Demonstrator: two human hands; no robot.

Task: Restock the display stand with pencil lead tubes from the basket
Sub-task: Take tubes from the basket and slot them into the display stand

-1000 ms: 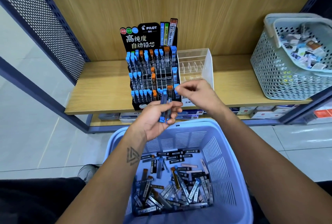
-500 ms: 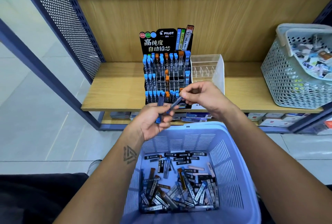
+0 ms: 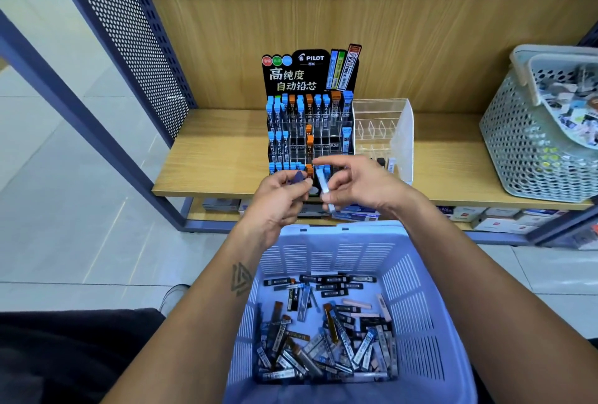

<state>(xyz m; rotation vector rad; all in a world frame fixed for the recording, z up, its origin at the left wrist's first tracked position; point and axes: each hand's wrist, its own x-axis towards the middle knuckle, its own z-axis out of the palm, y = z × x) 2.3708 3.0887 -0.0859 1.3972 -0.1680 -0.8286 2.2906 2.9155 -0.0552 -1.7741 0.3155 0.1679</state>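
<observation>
Right grip point(image 3: 352, 183) around pale blue-capped lead tube point(image 3: 324, 188), tilted.

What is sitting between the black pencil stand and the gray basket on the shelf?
In the head view, a clear plastic organizer stands right beside the display stand; then bare wooden shelf runs to the gray basket.

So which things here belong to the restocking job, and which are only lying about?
Job:
display stand
blue basket of loose lead tubes
tube in right hand
tubes in left hand

Lying about:
clear acrylic organiser
grey basket
boxes on lower shelf
</observation>
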